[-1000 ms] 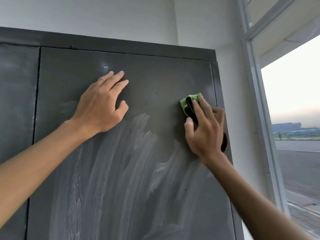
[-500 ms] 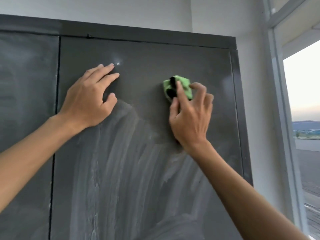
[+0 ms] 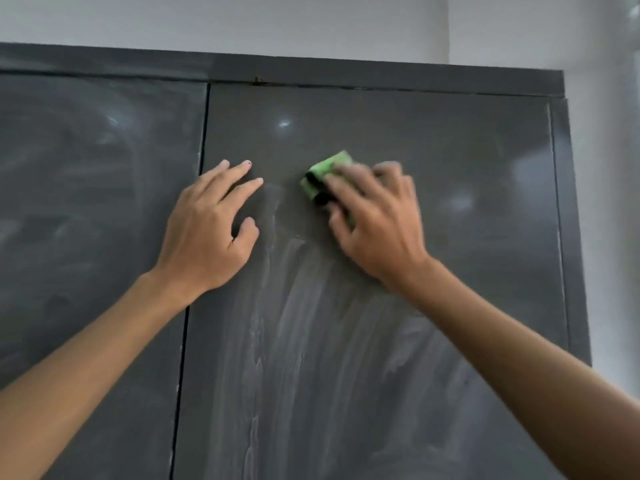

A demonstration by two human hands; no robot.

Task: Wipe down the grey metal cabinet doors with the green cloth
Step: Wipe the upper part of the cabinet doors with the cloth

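Your right hand (image 3: 377, 223) holds the green cloth (image 3: 325, 171) against the right door (image 3: 450, 202), up in its top half, about 12 o'clock from the middle of your view. Your fingers (image 3: 349, 188) lie curled over the folded wad, with the thumb tucked at its lower edge, so the hand is clamped on the cloth. A dark part shows in the fold at the cloth's 7 o'clock corner. This hand and the cloth are blurred, so finer detail cannot be told.

Your left hand (image 3: 207, 233) is at 8 o'clock from the cloth, near it but apart. It rests flat on the same door just beside the seam (image 3: 194, 237), fingers straight and spread, holding nothing.

The door is dark matt grey. Pale streaks (image 3: 294, 323) run down it at 6 o'clock from the cloth, widening toward the bottom of your view. The band from 12 to 3 o'clock of the cloth looks darker and even, with a few soft glints of light. The left door (image 3: 86, 202), at 9 o'clock, shows faint curved smears.

A top rail (image 3: 346, 72) caps both doors. Above it, at 12 o'clock, is a plain white wall (image 3: 242, 22), and bright light washes in at the 2 o'clock edge.
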